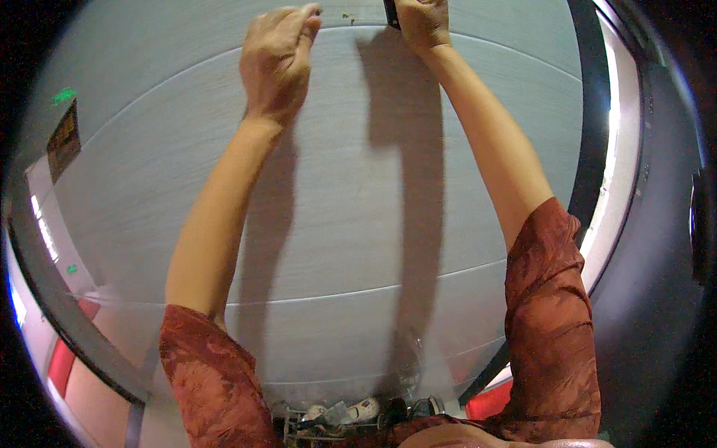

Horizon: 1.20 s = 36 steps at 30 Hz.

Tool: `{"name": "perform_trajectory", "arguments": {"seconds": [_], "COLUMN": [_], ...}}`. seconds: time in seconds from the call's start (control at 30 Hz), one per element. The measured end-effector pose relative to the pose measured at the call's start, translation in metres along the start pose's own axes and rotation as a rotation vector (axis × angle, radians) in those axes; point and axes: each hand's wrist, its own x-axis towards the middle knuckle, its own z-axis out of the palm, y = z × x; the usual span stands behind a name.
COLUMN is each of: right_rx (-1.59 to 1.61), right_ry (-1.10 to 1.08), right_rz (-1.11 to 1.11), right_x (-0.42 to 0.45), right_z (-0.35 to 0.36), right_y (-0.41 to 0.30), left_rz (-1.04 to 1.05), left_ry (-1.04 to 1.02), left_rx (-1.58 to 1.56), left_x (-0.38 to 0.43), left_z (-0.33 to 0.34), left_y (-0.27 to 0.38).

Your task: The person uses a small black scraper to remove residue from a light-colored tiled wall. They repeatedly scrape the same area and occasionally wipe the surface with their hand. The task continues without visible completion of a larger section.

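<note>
Before me rises a wall of large grey tiles [341,185] with pale joint lines. My left hand [274,61] is raised in front of it, fingers curled and thumb against the index finger. A tiny dark spot shows at its fingertips; whether something is pinched there cannot be told. At the top edge, my right hand [424,22] grips a dark, flat-edged object [391,14], mostly cut off by the frame. Its shadow on the wall has a broad, squarish outline. Between the hands, small yellowish-brown marks [349,18] dot the wall near a joint.
Below, at the wall's foot, a wire rack [288,423] holds several shoes [364,410]. A dark frame [591,112] borders the wall on the right, beside a dark panel [650,269]. On the left hang a brown plaque [65,143] and a green mark [64,96].
</note>
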Motion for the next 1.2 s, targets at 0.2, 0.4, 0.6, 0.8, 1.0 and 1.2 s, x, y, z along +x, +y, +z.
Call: {"name": "perform_trajectory", "arguments": {"seconds": [0.2,0.4,0.6,0.8,1.0,1.2], "right_rx": [-0.021,-0.04,-0.065,-0.086,-0.044,-0.097], "right_ry": [0.035,0.075,0.065,0.081,0.057,0.055], "right_rz": [-0.006,-0.112,-0.089,-0.097,-0.045,-0.064], "right_x": [-0.002,-0.004,-0.004,-0.005,-0.008,-0.008], "right_z": [0.004,0.012,0.022,0.025,0.026,0.029], "right_y": [-0.004,-0.004,0.001,0.004,0.004,0.005], "left_rz": [0.086,0.123,0.163,0.016,0.193,0.307], "left_ry": [-0.066,-0.058,-0.101,-0.134,-0.154,-0.149], "left_rx": [0.192,0.268,0.314,0.27,0.258,0.567], "left_x": [0.01,0.015,0.021,0.022,0.009,0.011], "left_z": [0.025,0.027,0.03,0.038,0.033,0.039], "left_y": [-0.009,0.001,-0.002,-0.031,-0.026,-0.018]}}
